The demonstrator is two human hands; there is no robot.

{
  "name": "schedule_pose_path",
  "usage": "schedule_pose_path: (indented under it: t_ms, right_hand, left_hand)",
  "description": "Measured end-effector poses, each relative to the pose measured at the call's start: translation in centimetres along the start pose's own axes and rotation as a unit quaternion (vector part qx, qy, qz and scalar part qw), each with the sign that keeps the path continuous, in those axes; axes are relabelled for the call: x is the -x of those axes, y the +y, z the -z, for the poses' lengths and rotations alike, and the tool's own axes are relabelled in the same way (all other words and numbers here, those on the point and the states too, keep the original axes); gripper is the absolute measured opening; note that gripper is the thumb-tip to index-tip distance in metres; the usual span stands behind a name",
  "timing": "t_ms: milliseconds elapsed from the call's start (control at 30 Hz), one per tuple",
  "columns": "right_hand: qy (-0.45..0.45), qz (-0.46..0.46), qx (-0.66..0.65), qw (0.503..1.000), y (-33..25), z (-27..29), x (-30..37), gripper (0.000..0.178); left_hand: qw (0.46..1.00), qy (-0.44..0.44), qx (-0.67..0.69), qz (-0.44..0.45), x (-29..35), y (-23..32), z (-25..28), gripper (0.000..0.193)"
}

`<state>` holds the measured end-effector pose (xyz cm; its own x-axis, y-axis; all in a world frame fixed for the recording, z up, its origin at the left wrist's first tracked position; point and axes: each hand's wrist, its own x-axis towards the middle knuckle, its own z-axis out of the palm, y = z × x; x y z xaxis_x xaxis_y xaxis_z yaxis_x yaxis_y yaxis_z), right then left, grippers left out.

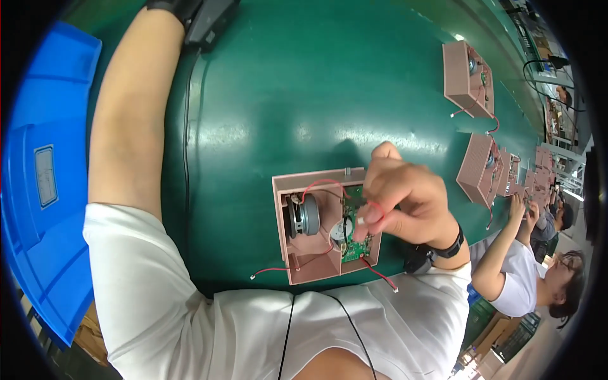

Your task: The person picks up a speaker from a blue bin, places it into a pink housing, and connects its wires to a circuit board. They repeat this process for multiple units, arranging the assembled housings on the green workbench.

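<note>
An open pink box (310,271) lies in front of me on the green table. Inside it, a round speaker (309,215) is on the left and a green circuit board (354,254) on the right. My right hand (408,196) is over the board, thumb and fingers pinched on a red wire with a small white connector (361,221). One red-and-black lead (272,271) hangs out at the box's near left, another lead (381,276) at its near right. My left arm (130,126) reaches to the far left; its hand is beyond the picture's upper edge.
A blue bin (60,126) stands at the left. A black cable (187,139) runs from a black device (212,25) at the top. Two similar pink boxes, one far (459,76) and one nearer (475,168), sit at the right. Beyond them a co-worker's hands (520,209) handle pink parts.
</note>
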<state>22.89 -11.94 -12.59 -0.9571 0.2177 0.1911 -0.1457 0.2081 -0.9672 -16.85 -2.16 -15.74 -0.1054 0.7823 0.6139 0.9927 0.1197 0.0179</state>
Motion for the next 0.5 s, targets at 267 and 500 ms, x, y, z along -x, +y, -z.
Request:
schedule_pose_path:
  t_ms: [267, 500]
  right_hand:
    - [0.038, -0.017, 0.029, 0.999, 0.0, 0.1, 0.7, 0.009]
    - [0.064, 0.012, 0.043, 0.997, 0.5, -0.2, 0.7, 0.011]
  left_hand:
    - [0.994, 0.08, 0.021, -0.078, 0.9, 2.1, 1.0, 0.03]
    - [0.969, 0.188, 0.024, -0.161, 2.2, 7.4, 7.5, 0.024]
